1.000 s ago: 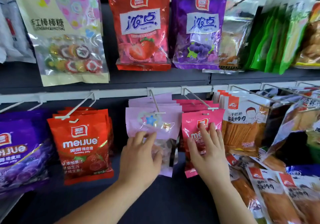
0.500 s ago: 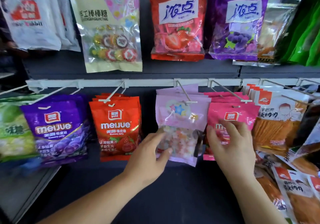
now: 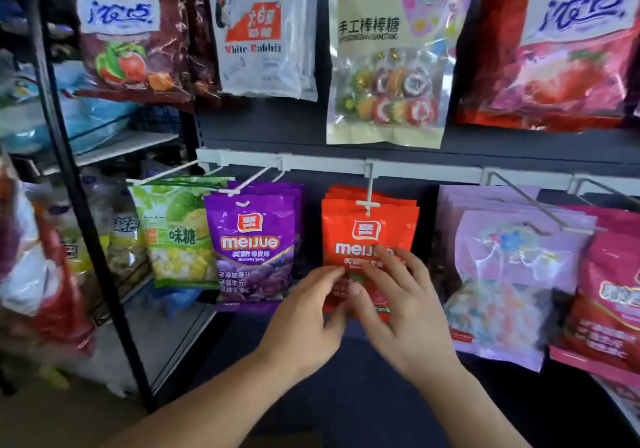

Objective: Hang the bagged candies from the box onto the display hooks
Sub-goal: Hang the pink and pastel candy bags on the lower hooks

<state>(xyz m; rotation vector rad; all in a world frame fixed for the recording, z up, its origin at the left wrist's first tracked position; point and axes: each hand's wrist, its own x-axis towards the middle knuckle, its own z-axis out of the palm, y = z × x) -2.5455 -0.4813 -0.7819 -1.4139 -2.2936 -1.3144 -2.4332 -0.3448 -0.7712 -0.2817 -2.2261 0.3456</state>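
Moved: both hands have shifted left since the earlier frames, off the lilac and pink bags and onto the red bags; the view has swung left as well.
Green bags [image 3: 176, 236]: hang at the far left of the lower row, fruit printed on the front.
Purple bags [image 3: 254, 246]: just right of the green ones, marked "meijue", grapes in the lower half.
Red bags [image 3: 369, 236]: a stack of orange-red "meijue" pouches on a white hook [image 3: 369, 191], hanging upright from the white rail [image 3: 422, 169]; white logo near the top (the lower print is hidden by the fingers).
Left hand [image 3: 304, 323]: fingers held close together and gently curled, tips touching the lower left of the front red bag, thumb below near its bottom edge.
Right hand [image 3: 398, 305]: fingers spread and laid flat across the lower front of the red bags, reaching up to the "meijue" lettering; thumb close by the left hand's fingertips.
Grip: cannot tell whether either hand pinches the bag or only presses on it.
Lilac bags [image 3: 512, 281]: right of the red stack, clear window showing pastel candies, apart from both hands.
Pink bags [image 3: 609, 295]: far right, cut off by the frame edge.
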